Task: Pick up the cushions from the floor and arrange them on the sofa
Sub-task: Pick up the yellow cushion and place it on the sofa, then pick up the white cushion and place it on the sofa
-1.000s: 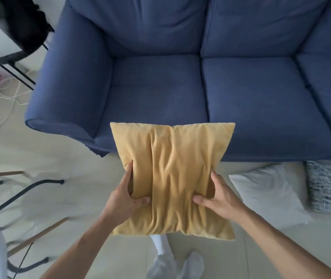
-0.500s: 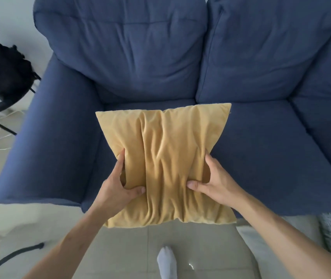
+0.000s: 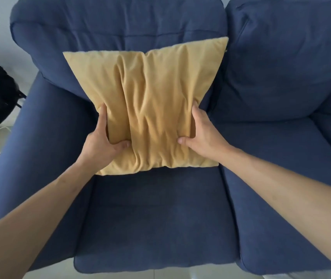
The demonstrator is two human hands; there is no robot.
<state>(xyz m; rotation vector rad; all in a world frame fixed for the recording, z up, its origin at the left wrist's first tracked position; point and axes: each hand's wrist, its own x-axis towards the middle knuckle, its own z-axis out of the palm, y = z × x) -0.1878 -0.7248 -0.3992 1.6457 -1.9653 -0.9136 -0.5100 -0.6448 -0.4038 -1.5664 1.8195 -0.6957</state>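
Against the left end of the blue sofa (image 3: pixel 160 218), over its leftmost seat and in front of the back cushion (image 3: pixel 120 27), a yellow cushion (image 3: pixel 150 93) stands nearly upright. Whether its lower edge touches the seat cannot be told. Both hands grip it low on its sides: the left hand (image 3: pixel 100 146) wraps the left edge, thumb across the front, and the right hand (image 3: pixel 202 135) does likewise on the right, squeezing the fabric into long folds. By my judgement this cushion is almost placed; letting go and perhaps straightening it remain. No other cushion shows on the sofa or the floor strip visible, so how many are left is unknown.
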